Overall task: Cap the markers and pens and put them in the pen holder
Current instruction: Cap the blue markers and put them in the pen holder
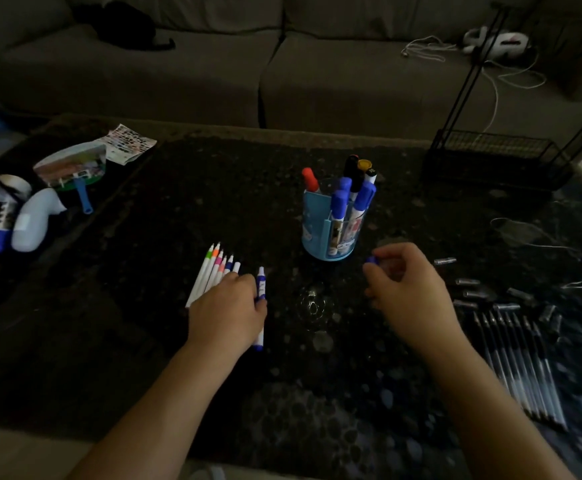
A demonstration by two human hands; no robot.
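My left hand [227, 306] lies low on the dark table [165, 358], fingers curled over the blue marker [260, 308] — whether they have closed on it or only rest against it I cannot tell. It points away from me, bare tip forward, so a cap can meet it head-on. My right hand [405, 289] pinches a small blue cap [371, 260] between thumb and fingertip, raised ready for that tip. To my right lie the uncapped dark pens [521, 365] in a row, their caps [490, 296] scattered just beyond. Past my left knuckles, the thin coloured pens [213, 271] fan out, uncapped. Further on stands the blue pen holder [327, 233] — several capped markers already upright inside.
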